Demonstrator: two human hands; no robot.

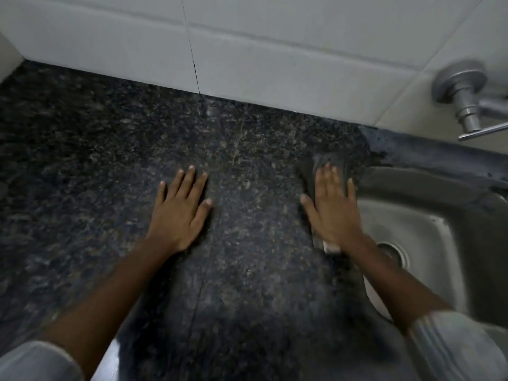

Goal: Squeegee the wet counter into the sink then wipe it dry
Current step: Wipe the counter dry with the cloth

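Observation:
The dark speckled granite counter (110, 149) fills most of the head view. My left hand (180, 213) lies flat on it, palm down, fingers spread, holding nothing. My right hand (334, 207) presses flat on a dark grey cloth (310, 167) near the counter's right edge, right beside the steel sink (428, 243). The cloth sticks out beyond my fingertips, and a pale tag shows under the wrist. No squeegee is in view.
White wall tiles (247, 50) back the counter. A metal tap (464, 97) is mounted on the wall above the sink at the upper right. The sink drain (395, 253) shows beside my right forearm. A seam runs down the counter's middle.

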